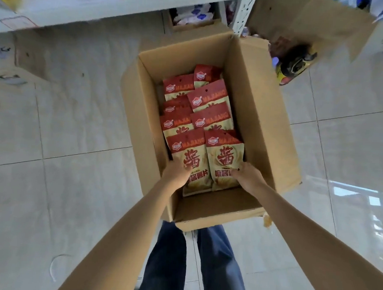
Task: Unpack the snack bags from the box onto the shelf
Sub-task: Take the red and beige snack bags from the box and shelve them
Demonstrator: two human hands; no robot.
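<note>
An open cardboard box stands on the tiled floor in front of my legs. Inside lie two rows of red and cream snack bags, overlapping. My left hand grips the lower left edge of the nearest left bag. My right hand grips the lower right edge of the nearest right bag. Both bags still lie in the box. The white metal shelf runs along the top of the view.
A shelf post stands just behind the box. A second open carton with dark and yellow packs sits at the upper right. Flattened cardboard lies on the floor at left. Colourful goods rest on the shelf board.
</note>
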